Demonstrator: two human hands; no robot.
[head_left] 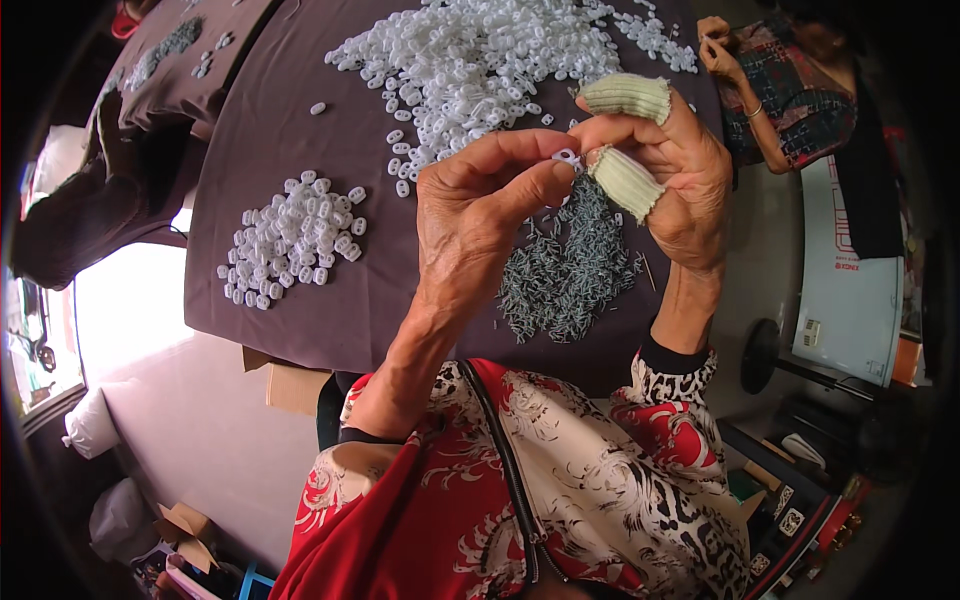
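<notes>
Thumb and forefinger of my left hand point(470, 195) pinch a small white plastic piece point(567, 157) with a hole in it. My right hand point(685, 170) is closed right beside that piece; whatever its fingertips hold is too small or hidden to make out. Pale green knitted finger sleeves point(628, 97) cover two of its digits. Below both hands lies a pile of tiny grey metal pins point(560, 285), partly hidden by my left hand. A large heap of white plastic pieces point(470, 60) spreads beyond my hands, and a smaller heap of similar pieces point(290, 240) sits to the left.
A dark brown cloth covers the table point(280, 150). One stray white piece point(318, 108) lies between the heaps. At the far right sits another person point(800, 90), hands raised together. Another covered table point(225, 85) with grey piles stands at the far left. Cardboard boxes point(188, 530) are on the floor.
</notes>
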